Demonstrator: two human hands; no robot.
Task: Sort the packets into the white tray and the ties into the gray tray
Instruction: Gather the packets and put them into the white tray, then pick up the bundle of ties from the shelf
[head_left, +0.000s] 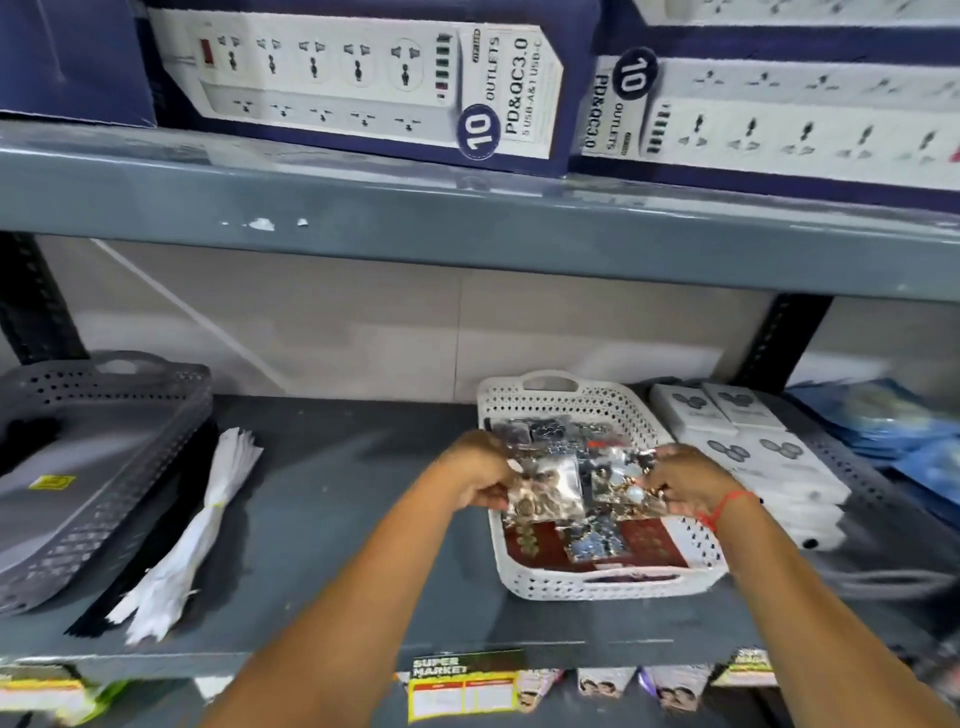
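Head view, as I read it from my station: both hands are over the white tray (597, 582), which sits on the dark shelf (337, 519). My left hand (480, 475) is clenched on the left edge of a bunch of clear packets (563, 486); my right hand (685, 480) pinches the right edge of the same bunch. I see the bunch held just above the tray's floor, with more packets (597, 540) lying flat in the tray beneath both hands. A red thread (722, 506) circles the right wrist.

Well to the left of the left hand, a bundle of white ties (192, 535) lies on the shelf, not in any tray. Just beside it lies a bundle of black ties (156, 540), partly hidden under the white ones. Further left stands the gray tray (119, 467); I cannot tell what the flat pale item inside it is.

Just right of the right hand, white boxes (748, 447) are stacked beside the tray. Above both hands, on the upper shelf, I note power strip boxes (363, 78).
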